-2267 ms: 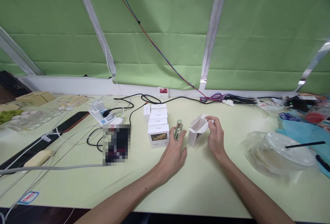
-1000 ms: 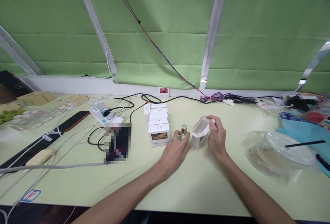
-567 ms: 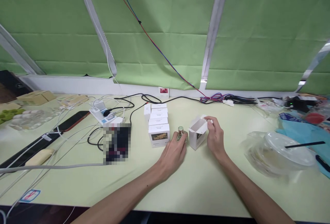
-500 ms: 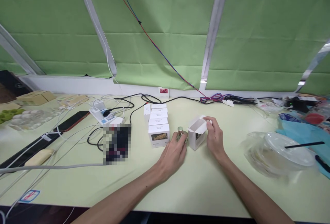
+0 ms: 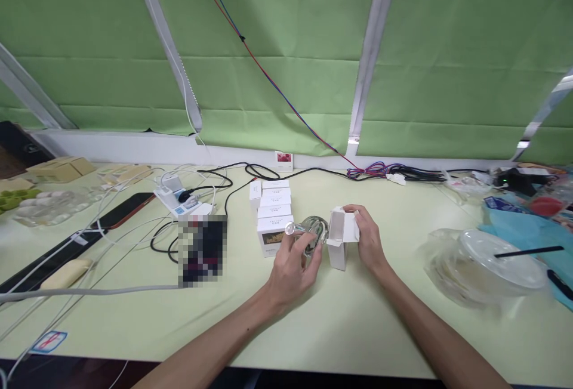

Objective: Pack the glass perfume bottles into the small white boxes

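Now my left hand (image 5: pixel 290 269) is clamping the bottle (image 5: pixel 319 229), tilted, outside the carton (image 5: pixel 338 256) and right beside it; my right hand (image 5: pixel 369 241) is gripping the carton, flaps hanging open, while closed boxes (image 5: pixel 274 210) are standing nearby.

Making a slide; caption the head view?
Left hand tilting a glass bottle beside an open white box held by the right hand.

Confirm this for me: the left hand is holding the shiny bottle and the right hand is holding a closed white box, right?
Not quite: the head view shows the white box in the right hand open at the top. The left hand does hold the shiny bottle.
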Available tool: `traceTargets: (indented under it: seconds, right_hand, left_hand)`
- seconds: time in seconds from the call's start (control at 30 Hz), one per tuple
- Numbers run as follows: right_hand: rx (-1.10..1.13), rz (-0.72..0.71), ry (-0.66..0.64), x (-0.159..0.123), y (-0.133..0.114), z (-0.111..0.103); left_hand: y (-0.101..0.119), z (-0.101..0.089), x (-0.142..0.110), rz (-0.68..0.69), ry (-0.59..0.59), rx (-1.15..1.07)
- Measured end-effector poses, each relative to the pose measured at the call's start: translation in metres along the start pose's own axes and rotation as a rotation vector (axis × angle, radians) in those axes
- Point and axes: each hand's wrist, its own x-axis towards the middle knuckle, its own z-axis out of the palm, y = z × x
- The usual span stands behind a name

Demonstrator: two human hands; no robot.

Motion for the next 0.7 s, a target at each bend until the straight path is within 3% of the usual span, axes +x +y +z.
traceTargets:
  seconds: [0.17, 0.5, 0.7]
  right_hand:
    - [0.105, 0.019, -0.141, 0.002, 0.003, 0.001]
    - [-0.038, -0.034, -0.231, -0.008, -0.002, 0.005]
    - [-0.158, -0.111, -0.236, -0.009, -0.006, 0.003]
  left_hand:
    - [0.004, -0.001, 0.002, -0.012, 0.036, 0.027]
    - [0.003, -0.004, 0.006, 0.029, 0.249, 0.029]
    - [0.008, -0.005, 0.007, -0.008, 0.175, -0.028]
